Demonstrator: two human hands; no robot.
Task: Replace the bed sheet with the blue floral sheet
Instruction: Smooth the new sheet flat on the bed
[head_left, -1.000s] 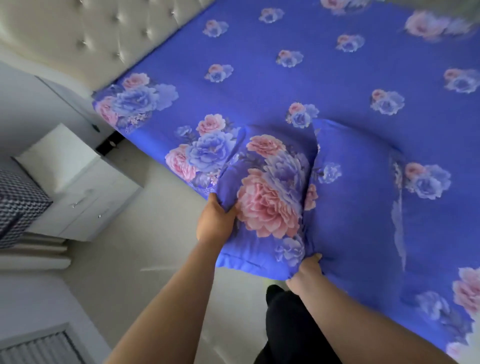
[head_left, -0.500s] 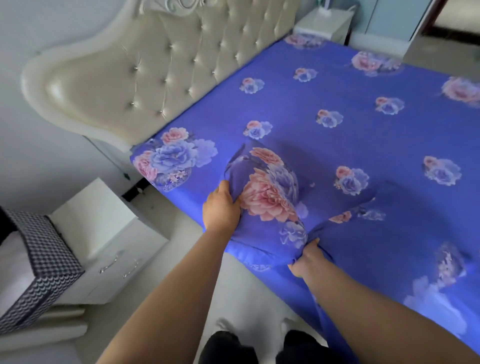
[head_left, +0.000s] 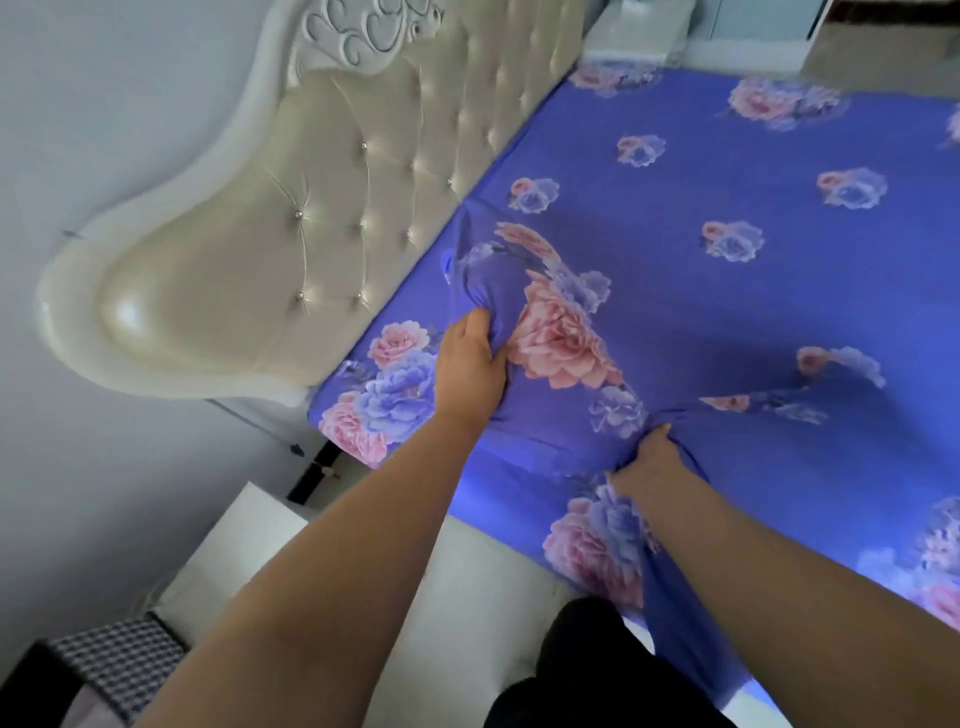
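I see two hands at work, both on one pillow (head_left: 556, 332) in a blue floral case, lying on the bed near the headboard (head_left: 291, 218). My left hand (head_left: 470, 371) is closed on a bunch of the case at the pillow's left edge, fabric puckered under the fingers. My right hand (head_left: 647, 460) is closed too, pinching a gathered fold at the pillow's near right corner. The two hands are well apart, with the big pink flower of the case between them.

The blue floral sheet (head_left: 753, 322) is spread over the bed, running beyond both hands to the far side and to the right, and it hangs over the near edge just below my right hand. One cluster of pink and blue flowers sits on the sheet's corner just left of my left hand.

The one cream tufted headboard rises beyond and to the left of my left hand. Below my left forearm I count one white nightstand (head_left: 249, 551); a second white one (head_left: 639, 28) stands far beyond, at the bed's other side. A checked cushion (head_left: 119, 660) lies at the near left.
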